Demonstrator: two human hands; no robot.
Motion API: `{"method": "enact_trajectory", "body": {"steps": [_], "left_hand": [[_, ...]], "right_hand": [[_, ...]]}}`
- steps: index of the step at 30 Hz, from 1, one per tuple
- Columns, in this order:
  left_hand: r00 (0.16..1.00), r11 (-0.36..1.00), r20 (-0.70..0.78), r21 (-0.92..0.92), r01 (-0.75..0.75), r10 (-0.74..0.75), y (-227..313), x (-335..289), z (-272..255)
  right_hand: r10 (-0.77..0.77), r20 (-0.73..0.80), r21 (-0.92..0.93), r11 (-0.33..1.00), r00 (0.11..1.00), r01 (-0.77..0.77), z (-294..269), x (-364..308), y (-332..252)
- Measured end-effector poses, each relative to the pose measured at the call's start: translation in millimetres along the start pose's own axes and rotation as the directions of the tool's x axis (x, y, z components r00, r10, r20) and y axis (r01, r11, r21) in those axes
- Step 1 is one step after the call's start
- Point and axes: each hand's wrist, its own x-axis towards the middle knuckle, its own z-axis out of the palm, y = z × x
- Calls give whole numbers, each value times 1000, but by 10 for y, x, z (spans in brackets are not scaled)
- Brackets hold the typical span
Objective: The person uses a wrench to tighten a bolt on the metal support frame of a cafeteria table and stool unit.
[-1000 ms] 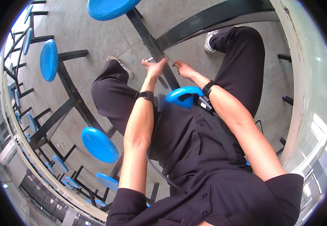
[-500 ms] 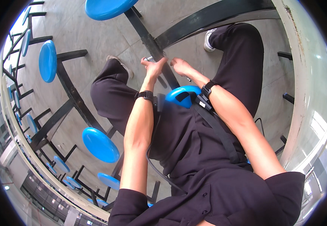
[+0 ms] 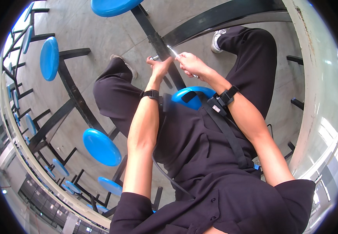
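My left hand [image 3: 161, 67] is closed beside the black metal bar [image 3: 158, 46] of a bench frame. A short silver metal piece [image 3: 154, 58], perhaps a wrench end, shows at its fingers. On the bar's other side, my right hand [image 3: 193, 65] grips a slim silver wrench [image 3: 172, 50]. Its front end points away from me toward the joint of the bar and a thick black beam [image 3: 223, 19]. The wrench's other end peeks out under my palm. Between my thighs is a blue round seat [image 3: 190, 97], partly covered by my clothes and a strap.
Another blue seat [image 3: 116, 5] tops the bar's far end. More blue stools [image 3: 49, 58] on black frames stand to the left. A pale tabletop edge [image 3: 299, 78] curves along my right. A dark cable [image 3: 159, 169] runs down from my left wrist device.
My right hand has shifted slightly right and turned, and the wrench's front end now shows past its fingers. My left hand stays nearly in place at the bar.
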Motion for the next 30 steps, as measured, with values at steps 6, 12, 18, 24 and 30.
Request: {"method": "enact_trajectory", "body": {"steps": [6, 12, 18, 24, 30], "left_hand": [[999, 998, 9, -54, -33, 34, 44, -41, 30], [1000, 999, -2, -40, -29, 29, 11, -4, 11], [999, 1000, 43, -29, -2, 3, -18, 27, 12], [997, 1000, 74, 17, 4, -5, 4, 32, 20], [1000, 999, 8, 26, -21, 21, -36, 56, 34]], "right_hand": [[-184, -67, -359, 921, 981, 149, -165, 420, 575], [-437, -64, -585, 745, 897, 321, -199, 581, 967], [4, -63, -411, 911, 998, -29, -207, 699, 1047], [-121, -1, -305, 945, 993, 115, -119, 725, 1120], [-103, -49, -288, 954, 994, 85, -87, 751, 989]]}}
